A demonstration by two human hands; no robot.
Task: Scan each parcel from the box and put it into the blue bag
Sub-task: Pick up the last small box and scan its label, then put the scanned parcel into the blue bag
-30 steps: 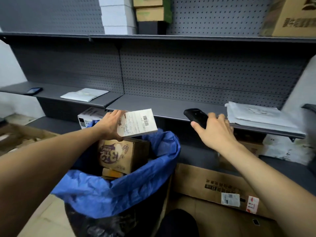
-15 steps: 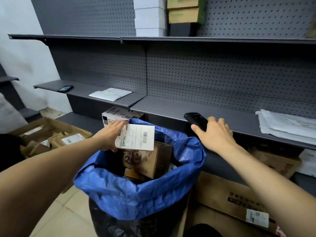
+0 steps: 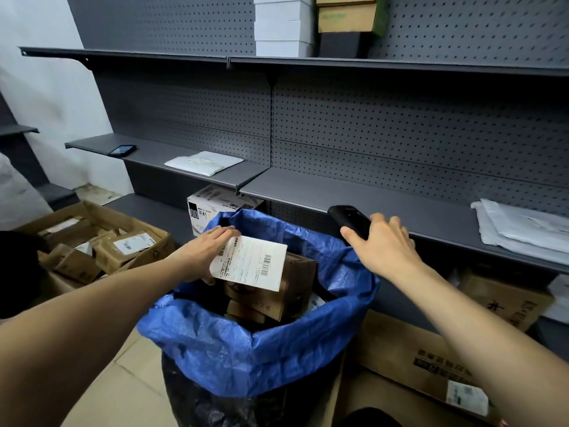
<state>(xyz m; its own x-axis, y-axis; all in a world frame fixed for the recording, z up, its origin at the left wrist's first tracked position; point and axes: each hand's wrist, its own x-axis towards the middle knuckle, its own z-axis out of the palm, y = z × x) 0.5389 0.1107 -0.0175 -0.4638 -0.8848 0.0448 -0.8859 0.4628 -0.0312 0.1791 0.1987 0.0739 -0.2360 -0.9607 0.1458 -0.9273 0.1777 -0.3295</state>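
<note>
The step in hand looks like the drop: the left hand (image 3: pixel 204 252) holds a flat parcel (image 3: pixel 251 262), its white label with barcodes facing up, over the open mouth of the blue bag (image 3: pixel 246 352). Whether the scan is already made cannot be told from this view, but the parcel's place above the bag suggests that it is. The right hand (image 3: pixel 385 248) grips the black scanner (image 3: pixel 349 220) at the bag's far right rim, just in front of the shelf (image 3: pixel 385 208); the scanner points away toward the shelf, not at the label.

The left fingers (image 3: pixel 221 234) lie fairly straight along the parcel's left edge and top, and the thumb seems to be tucked beneath, so the parcel is pinched at one end while its right end juts free over a brown carton (image 3: pixel 289 288) already in the bag. It appears to rest on or just above that carton; contact is unclear.

Next, the left hand likely needs only to let go so the parcel settles among the cartons, then reach left for the open box (image 3: pixel 101 245) on the floor, where more labelled parcels wait.
</note>
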